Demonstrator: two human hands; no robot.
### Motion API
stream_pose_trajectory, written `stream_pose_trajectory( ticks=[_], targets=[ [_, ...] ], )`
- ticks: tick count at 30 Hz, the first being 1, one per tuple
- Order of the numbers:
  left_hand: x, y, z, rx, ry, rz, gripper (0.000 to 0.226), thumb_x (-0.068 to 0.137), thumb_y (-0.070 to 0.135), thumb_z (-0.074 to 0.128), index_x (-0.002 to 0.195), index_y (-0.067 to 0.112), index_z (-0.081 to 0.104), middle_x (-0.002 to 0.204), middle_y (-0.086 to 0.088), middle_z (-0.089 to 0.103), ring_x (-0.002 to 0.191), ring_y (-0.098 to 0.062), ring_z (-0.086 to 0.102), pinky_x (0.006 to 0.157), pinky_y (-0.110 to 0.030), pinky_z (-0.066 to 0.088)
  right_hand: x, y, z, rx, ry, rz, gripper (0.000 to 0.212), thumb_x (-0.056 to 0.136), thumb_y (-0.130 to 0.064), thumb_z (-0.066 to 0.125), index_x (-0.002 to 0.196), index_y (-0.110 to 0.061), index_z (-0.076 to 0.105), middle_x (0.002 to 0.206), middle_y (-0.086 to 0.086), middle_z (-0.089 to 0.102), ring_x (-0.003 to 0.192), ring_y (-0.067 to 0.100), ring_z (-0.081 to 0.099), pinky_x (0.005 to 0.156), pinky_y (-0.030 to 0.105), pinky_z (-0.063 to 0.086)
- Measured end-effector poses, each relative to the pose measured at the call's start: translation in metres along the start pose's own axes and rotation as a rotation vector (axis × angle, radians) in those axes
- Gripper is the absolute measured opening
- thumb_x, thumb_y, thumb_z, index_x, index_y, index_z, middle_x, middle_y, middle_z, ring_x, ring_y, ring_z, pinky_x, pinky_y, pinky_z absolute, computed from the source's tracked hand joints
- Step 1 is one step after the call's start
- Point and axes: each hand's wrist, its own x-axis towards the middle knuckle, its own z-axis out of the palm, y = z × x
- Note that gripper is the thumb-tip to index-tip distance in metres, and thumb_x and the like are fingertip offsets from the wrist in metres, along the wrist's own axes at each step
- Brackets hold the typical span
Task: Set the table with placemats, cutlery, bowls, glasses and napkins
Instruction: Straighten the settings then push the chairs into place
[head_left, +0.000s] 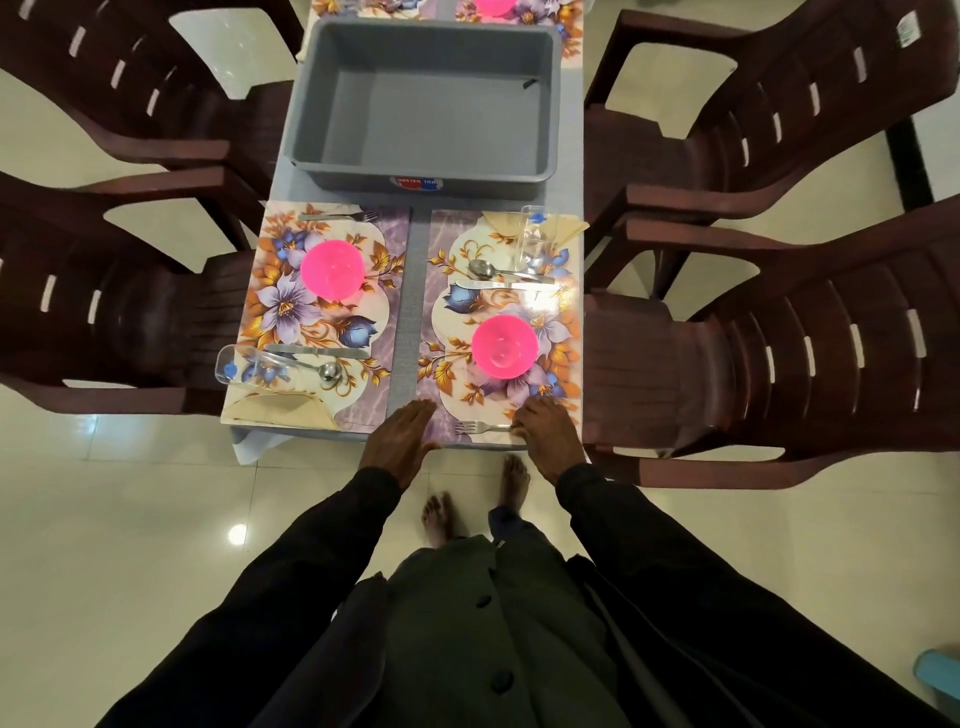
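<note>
So the fork (480, 427) is lying crosswise along the near edge of the right-hand placemat (441, 249), long axis running straight left to right, tines pointing to my left and the handle heading off right. It sits just in front of the pink bowl (504, 345), not touching it. Plain silver metal, thin neck, a bit of shine on the handle. My right hand (545, 434) has its fingers (519, 422) bent down and closed on the handle's end, so that end is buried under them and I can't see how the thumb sits. My left hand (402, 439) is flat, fingers straight and together, resting on the near left corner of the same mat. I can't really count the tines from up here, and the clear glass (531, 239) at the far end mostly melts into the napkin (569, 228) behind it.
</note>
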Motion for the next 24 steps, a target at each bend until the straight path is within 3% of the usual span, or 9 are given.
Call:
stream_pose_trajectory(
  ticks=[4,10,15,19,21,24],
  targets=[
    [0.000,0.003,-0.006,-0.012,0.004,-0.021,0.069,0.081,0.022,0.085,0.141,0.005,0.056,0.139,-0.019,0.062,0.129,-0.037,0.059,0.100,-0.052,0.053,0.001,0.000,-0.001,0.009,0.004,-0.033,0.027,0.065,0.003,0.085,0.082,-0.012,0.072,0.087,0.006,0.068,0.086,0.028,0.064,0.078,0.041,0.056],
    [0.004,0.005,-0.011,-0.022,0.008,-0.033,0.068,0.082,0.025,0.084,0.141,0.005,0.056,0.139,-0.018,0.061,0.130,-0.037,0.059,0.100,-0.051,0.052,-0.005,0.005,-0.005,0.080,0.016,-0.057,0.011,0.085,-0.012,0.077,0.094,-0.011,0.072,0.098,0.008,0.069,0.100,0.028,0.062,0.089,0.044,0.053],
    [0.011,0.013,-0.020,-0.046,0.022,-0.053,0.066,0.084,0.026,0.083,0.141,0.006,0.056,0.140,-0.017,0.061,0.129,-0.037,0.059,0.098,-0.052,0.053,0.001,0.016,-0.029,0.466,0.130,0.231,0.027,0.092,-0.024,0.073,0.116,-0.014,0.065,0.116,0.000,0.063,0.107,0.014,0.056,0.093,0.026,0.047],
    [0.022,0.020,-0.026,-0.056,0.030,-0.062,0.064,0.088,0.028,0.079,0.144,0.008,0.054,0.145,-0.015,0.057,0.134,-0.034,0.056,0.104,-0.048,0.049,0.033,0.015,-0.062,0.794,0.218,0.450,0.015,0.099,-0.020,0.064,0.109,-0.009,0.066,0.091,-0.003,0.066,0.078,-0.001,0.065,0.073,0.018,0.055],
    [0.028,0.025,-0.030,-0.070,0.023,-0.075,0.063,0.090,0.028,0.077,0.145,0.008,0.053,0.147,-0.015,0.056,0.135,-0.033,0.055,0.107,-0.046,0.047,0.053,0.015,-0.071,0.895,0.153,0.462,0.019,0.100,-0.020,0.063,0.113,-0.008,0.067,0.095,-0.001,0.069,0.084,0.004,0.065,0.075,0.019,0.055],
    [0.034,0.030,-0.035,-0.104,0.035,-0.095,0.064,0.092,0.030,0.075,0.147,0.010,0.050,0.150,-0.012,0.053,0.139,-0.031,0.051,0.111,-0.044,0.044,0.078,0.017,-0.071,0.928,0.094,0.443,0.030,0.098,-0.023,0.064,0.124,-0.010,0.068,0.113,0.003,0.072,0.102,0.016,0.067,0.090,0.032,0.057]
  ],
)
